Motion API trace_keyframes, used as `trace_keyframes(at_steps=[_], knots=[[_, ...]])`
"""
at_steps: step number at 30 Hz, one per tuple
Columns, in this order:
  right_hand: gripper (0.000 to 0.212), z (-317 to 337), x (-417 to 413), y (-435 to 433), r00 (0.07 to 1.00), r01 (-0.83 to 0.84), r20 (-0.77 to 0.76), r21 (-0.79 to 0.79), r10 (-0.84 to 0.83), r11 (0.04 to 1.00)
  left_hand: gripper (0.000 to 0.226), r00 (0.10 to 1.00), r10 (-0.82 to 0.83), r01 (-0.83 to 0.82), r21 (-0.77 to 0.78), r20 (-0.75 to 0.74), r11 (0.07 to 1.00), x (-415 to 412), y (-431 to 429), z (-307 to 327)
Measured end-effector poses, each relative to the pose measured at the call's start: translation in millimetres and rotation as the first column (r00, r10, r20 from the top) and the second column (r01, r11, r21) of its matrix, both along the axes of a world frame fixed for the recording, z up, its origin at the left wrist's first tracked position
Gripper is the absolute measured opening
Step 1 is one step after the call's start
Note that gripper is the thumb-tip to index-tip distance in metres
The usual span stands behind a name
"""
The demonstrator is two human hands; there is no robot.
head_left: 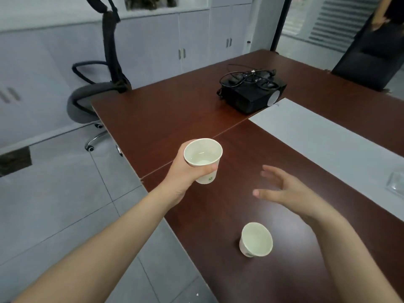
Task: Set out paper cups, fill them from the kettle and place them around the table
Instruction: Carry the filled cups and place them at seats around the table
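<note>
My left hand grips a white paper cup with a little water in it, held upright above the near left edge of the dark brown table. A second white paper cup stands on the table closer to me, with water inside. My right hand hovers over the table between the two cups, fingers spread, holding nothing. No kettle is in view.
A black projector with a tangle of cables on top sits at the table's far middle. A grey strip runs along the table's centre. A grey office chair stands left of the table, a black chair far right.
</note>
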State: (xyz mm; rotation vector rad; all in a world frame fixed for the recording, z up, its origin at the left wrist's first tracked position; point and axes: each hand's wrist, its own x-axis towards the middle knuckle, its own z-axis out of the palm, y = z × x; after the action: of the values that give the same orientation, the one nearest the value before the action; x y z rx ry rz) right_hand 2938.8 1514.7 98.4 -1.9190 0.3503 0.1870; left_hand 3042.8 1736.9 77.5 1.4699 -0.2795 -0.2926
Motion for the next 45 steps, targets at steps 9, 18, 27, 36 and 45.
trace_keyframes(at_steps=[9,18,27,36,45], knots=[[0.047,34,131,124,0.962,-0.188,0.231,0.179,0.144,0.966,0.071,0.999,0.004,-0.002,-0.059,0.035,0.998,71,57,15],[0.035,33,260,221,0.969,-0.16,0.232,0.331,0.084,0.93,0.08,0.994,-0.09,0.091,-0.015,0.056,0.996,217,157,19],[0.029,34,380,296,0.973,-0.087,0.231,0.431,-0.016,0.898,0.079,0.965,-0.261,0.26,0.02,0.022,0.965,364,219,27],[0.027,24,507,309,0.972,0.055,0.165,0.528,-0.166,0.848,0.082,0.94,-0.339,0.341,0.023,-0.045,0.94,493,222,24],[0.031,16,640,281,0.933,0.183,0.167,0.546,-0.32,0.818,0.074,0.872,-0.481,0.485,0.03,-0.09,0.874,639,181,27]])
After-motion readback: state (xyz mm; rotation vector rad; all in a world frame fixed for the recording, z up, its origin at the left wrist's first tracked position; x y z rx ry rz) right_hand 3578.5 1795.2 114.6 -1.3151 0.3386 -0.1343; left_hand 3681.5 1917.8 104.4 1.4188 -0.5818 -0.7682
